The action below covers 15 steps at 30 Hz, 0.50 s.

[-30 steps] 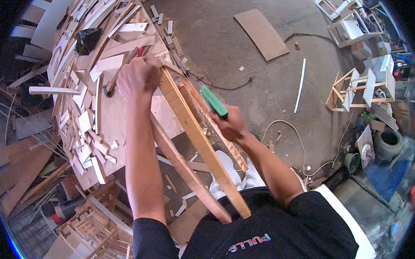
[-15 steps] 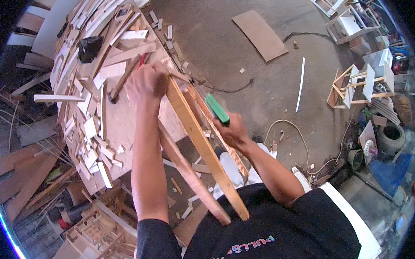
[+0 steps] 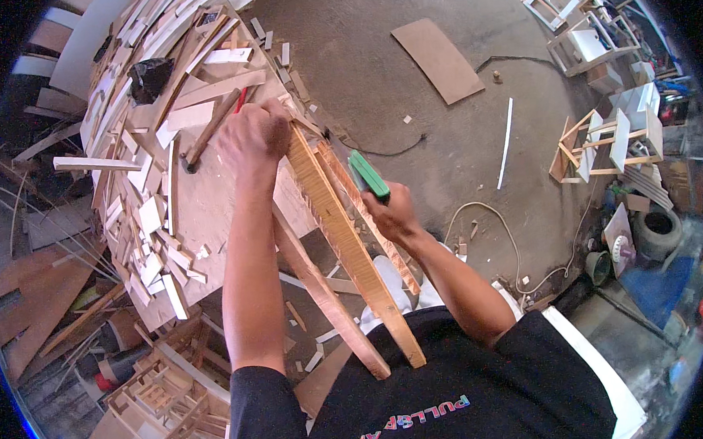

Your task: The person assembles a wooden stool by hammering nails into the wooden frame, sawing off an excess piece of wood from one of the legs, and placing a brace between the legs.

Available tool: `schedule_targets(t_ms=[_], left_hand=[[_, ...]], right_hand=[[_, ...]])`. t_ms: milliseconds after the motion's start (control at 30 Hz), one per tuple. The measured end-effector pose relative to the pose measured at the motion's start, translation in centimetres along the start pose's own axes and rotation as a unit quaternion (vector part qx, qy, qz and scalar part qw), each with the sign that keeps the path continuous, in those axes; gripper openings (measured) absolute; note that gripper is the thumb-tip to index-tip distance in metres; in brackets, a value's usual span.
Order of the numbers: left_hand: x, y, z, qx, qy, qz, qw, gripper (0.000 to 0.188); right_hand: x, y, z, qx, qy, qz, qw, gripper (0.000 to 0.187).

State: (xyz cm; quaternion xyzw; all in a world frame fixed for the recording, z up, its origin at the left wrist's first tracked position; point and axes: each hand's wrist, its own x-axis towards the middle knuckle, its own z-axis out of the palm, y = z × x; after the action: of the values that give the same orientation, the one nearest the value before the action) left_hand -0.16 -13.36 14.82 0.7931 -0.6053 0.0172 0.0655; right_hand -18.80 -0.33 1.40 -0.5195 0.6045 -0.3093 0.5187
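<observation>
My left hand [image 3: 256, 137] is closed at the far end of a wooden frame [image 3: 340, 228] made of long narrow slats. Two of the slats slope down toward me, their near ends against my dark shirt; a third, rougher slat [image 3: 393, 257] lies to the right. In my right hand [image 3: 395, 215] is a green tool with a dark grip [image 3: 369, 177], held just right of that slat. Its exact kind does not show. A hammer [image 3: 210, 135] lies on the worktable [image 3: 211, 266] just left of my left hand, near a small red object [image 3: 242, 100].
Many offcuts [image 3: 156, 214] and long strips cover the table's left side, with a black plastic bag [image 3: 152, 79] among them. On the floor are a brown panel [image 3: 439, 62], a white strip [image 3: 506, 144] and a pale hose [image 3: 516, 243]. Small white furniture pieces [image 3: 621, 138] stand at the right.
The wooden frame and the tool have shifted slightly in view. Both hands keep their hold, and the rough right slat shows a little more turned.
</observation>
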Motion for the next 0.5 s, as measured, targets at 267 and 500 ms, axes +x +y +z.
schedule_targets(t_ms=[267, 500], left_hand=[[-0.1, -0.1, 0.2, -0.021, 0.018, 0.013, 1.000, 0.050], [-0.8, 0.5, -0.1, -0.020, -0.007, 0.004, 1.000, 0.051]], right_hand=[[0.6, 1.2, 0.7, -0.019, 0.011, 0.001, 1.000, 0.029], [-1.5, 1.4, 0.2, -0.012, 0.032, -0.046, 0.998, 0.032]])
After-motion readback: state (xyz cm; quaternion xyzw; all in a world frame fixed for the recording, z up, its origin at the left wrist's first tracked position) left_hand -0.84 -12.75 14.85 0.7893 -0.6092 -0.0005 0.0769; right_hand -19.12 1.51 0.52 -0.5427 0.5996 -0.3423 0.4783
